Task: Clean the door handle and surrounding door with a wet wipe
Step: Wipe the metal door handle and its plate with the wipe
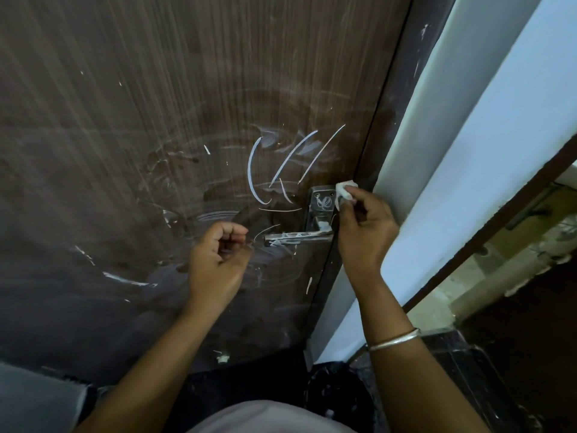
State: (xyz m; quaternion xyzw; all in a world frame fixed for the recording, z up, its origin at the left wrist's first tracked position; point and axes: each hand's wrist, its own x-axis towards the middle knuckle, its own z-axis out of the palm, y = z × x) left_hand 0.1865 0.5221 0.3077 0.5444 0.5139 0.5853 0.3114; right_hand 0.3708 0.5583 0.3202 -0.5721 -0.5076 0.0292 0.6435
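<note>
Pressing a wadded white wet wipe (344, 191) against the upper right corner of the metal backplate (321, 205), the right hand (363, 228) has its fingers (356, 195) clamped on the wipe. Backplate sits near the right edge of the dark brown wood-grain door (156, 120), just beside the white frame (443, 151). Lever door handle (298, 236) runs leftward from the plate, streaked with white marks. Left hand (218, 254) hovers in front of the door just left of the lever's free end, fingers curled loosely together, holding nothing visible. White curved strokes and hazy circular smears cover the door above and left of the handle. Silver bangle (395, 338) on the right wrist.
</note>
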